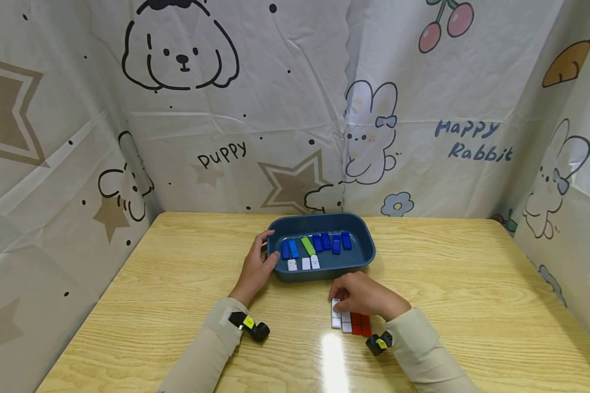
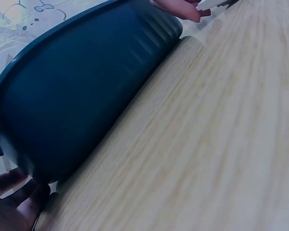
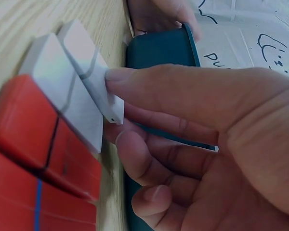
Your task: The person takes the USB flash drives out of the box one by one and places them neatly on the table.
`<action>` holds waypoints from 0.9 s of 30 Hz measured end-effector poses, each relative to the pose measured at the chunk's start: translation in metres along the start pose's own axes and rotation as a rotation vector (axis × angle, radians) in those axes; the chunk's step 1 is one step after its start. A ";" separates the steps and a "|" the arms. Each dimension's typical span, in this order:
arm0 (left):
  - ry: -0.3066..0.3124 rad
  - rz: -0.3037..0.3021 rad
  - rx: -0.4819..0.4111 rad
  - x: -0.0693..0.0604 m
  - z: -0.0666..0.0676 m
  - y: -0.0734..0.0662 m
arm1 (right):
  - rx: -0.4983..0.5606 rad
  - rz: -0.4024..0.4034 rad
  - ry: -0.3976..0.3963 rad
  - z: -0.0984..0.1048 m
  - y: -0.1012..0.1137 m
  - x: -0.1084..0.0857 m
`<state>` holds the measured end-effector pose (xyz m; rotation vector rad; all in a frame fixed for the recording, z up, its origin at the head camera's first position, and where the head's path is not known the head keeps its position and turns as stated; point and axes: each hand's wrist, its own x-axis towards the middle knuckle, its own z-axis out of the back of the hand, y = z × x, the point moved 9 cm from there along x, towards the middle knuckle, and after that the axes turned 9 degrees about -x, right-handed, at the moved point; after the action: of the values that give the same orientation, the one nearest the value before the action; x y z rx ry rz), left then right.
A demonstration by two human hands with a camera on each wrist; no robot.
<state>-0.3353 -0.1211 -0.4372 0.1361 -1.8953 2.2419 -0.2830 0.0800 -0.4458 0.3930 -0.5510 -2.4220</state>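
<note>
My left hand [image 1: 255, 268] grips the left end of a dark blue-green plastic bin [image 1: 319, 274], its thumb over the rim. In front of the bin, my right hand [image 1: 370, 295] pinches a small flat white stick [image 3: 89, 67] between thumb and fingers. This stick has a seam across it and a tiny hole at one end, like a capped USB stick. Beside it lies a second white stick [image 3: 62, 91], then two red sticks [image 1: 356, 324] in the same row. In the right wrist view, one red stick has a black seam and the other a blue one.
Inside the bin lie several blue sticks [image 1: 336, 244], a green stick [image 1: 307, 245] and three white sticks [image 1: 306, 264]. The wooden table [image 1: 187, 273] extends to both sides. A printed cloth [image 1: 285, 109] hangs behind it and along the sides.
</note>
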 end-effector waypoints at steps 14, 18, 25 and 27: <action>0.003 -0.010 -0.016 0.001 0.000 0.001 | 0.025 -0.016 0.037 -0.005 -0.001 0.001; 0.004 -0.007 -0.020 0.002 0.000 0.002 | 0.023 -0.023 0.044 -0.007 -0.002 0.002; 0.013 -0.003 -0.018 0.001 0.000 0.002 | 0.025 -0.027 0.046 -0.007 -0.001 0.001; 0.015 -0.002 -0.018 0.001 0.000 0.003 | 0.026 -0.026 0.044 -0.006 -0.001 0.001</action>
<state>-0.3370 -0.1218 -0.4395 0.1185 -1.9063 2.2181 -0.2813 0.0783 -0.4517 0.4660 -0.5615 -2.4270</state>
